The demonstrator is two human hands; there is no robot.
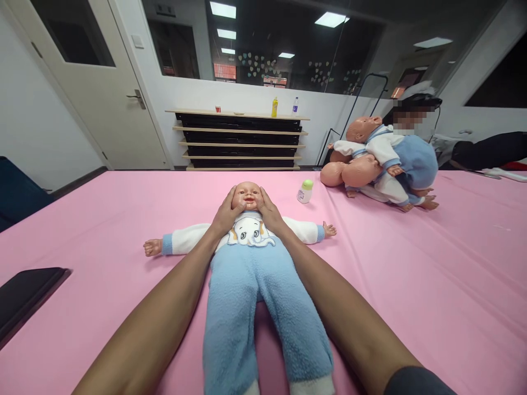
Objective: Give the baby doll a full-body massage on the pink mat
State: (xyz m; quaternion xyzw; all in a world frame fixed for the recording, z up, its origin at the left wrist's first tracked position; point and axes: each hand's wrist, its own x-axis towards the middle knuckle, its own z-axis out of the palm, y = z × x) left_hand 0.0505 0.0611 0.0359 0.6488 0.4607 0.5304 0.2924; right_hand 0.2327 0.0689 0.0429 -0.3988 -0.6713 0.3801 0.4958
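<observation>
A baby doll (257, 285) lies on its back on the pink sheet, arms spread wide, legs toward me. It wears blue fleece trousers and a white top with an elephant face. My left hand (226, 213) cups one side of the doll's head, its thumb on the cheek. On the opposite side my right hand (269, 211) is wrapped round the other cheek. Between my palms the doll's face shows; the back of its head is hidden. A small white bottle with a green cap (305, 192) stands on the sheet to the right of the head.
Several similar dolls (382, 159) are piled at the far right, with another person (415, 118) behind them. A black flat object (28, 296) lies at the left. Beyond the pink-covered table (411, 274) stands a low shelf (241, 131) bearing a yellow bottle (274, 107).
</observation>
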